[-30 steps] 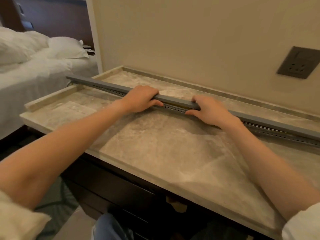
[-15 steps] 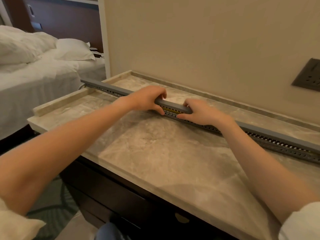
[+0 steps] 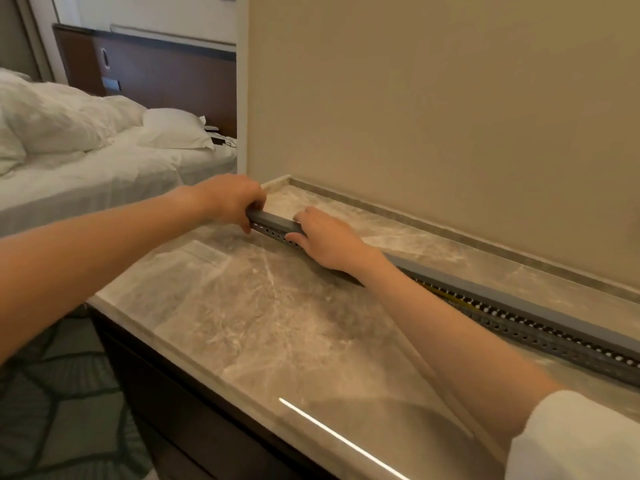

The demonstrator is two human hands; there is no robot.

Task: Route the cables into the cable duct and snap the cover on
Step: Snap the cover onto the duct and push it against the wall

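A long grey cable duct (image 3: 540, 327) with a perforated side lies along the back of the marble counter (image 3: 277, 317). Its flat grey cover (image 3: 273, 218) sits on top. My left hand (image 3: 230, 199) grips the duct's left end, fingers curled over the cover. Just to its right, my right hand (image 3: 327, 239) presses down on the cover, thumb against the perforated side. A bit of yellow cable (image 3: 450, 296) shows through the slots right of my right forearm. The rest of the cables are hidden inside.
A beige wall (image 3: 433, 116) rises directly behind the counter. A raised stone lip (image 3: 450, 230) runs along the counter's back edge. A bed with white pillows (image 3: 104, 140) stands to the left, beyond the counter's end. Patterned carpet (image 3: 52, 410) lies below.
Both hands have slid leftward along the cover to the duct's left end. My view has swung left; the wall socket has gone out of view.
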